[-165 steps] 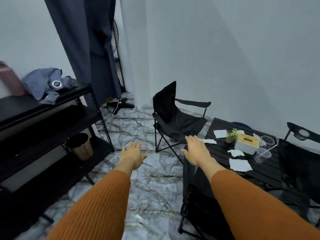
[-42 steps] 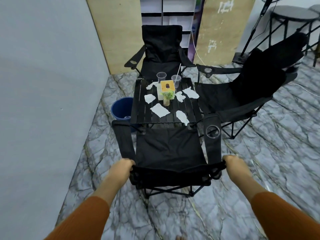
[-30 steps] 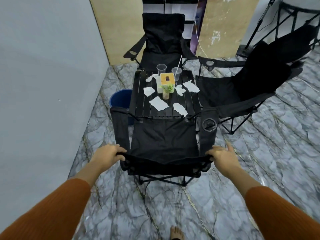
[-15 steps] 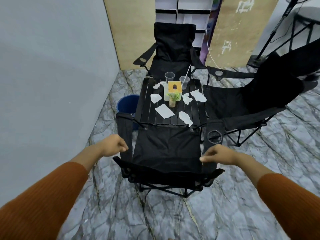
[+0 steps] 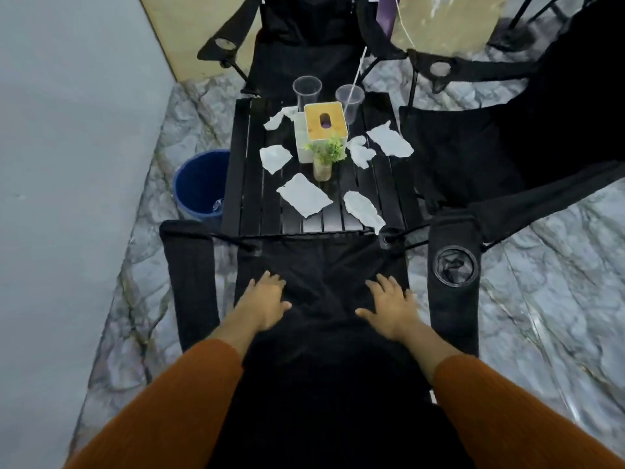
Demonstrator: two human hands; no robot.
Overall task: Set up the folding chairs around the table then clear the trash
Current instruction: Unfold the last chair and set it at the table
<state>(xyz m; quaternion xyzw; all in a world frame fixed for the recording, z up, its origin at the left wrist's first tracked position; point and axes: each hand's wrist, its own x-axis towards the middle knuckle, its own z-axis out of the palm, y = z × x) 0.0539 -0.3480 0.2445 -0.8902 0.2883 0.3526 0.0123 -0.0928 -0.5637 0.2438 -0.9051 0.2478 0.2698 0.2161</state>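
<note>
Both hands [image 5: 324,306] lie flat, fingers spread, on soft black chair fabric [image 5: 324,269].

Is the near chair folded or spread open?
Spread open: the near chair shows a flat seat, armrests apart, both hands flat on it.

A white tissue box [image 5: 320,133] with a yellow slotted lid stands near the far end of the worktop, and a small green plant in a little pot [image 5: 324,159] stands just beside its near side, toward the worktop's middle. The floor [image 5: 527,299] is grey marble-patterned tile. A plain pale wall [image 5: 67,130] runs down the left, meeting a tan board [image 5: 189,38] at the far corner, and a white cord [image 5: 404,25] hangs before the scuffed panel farther right.
</note>
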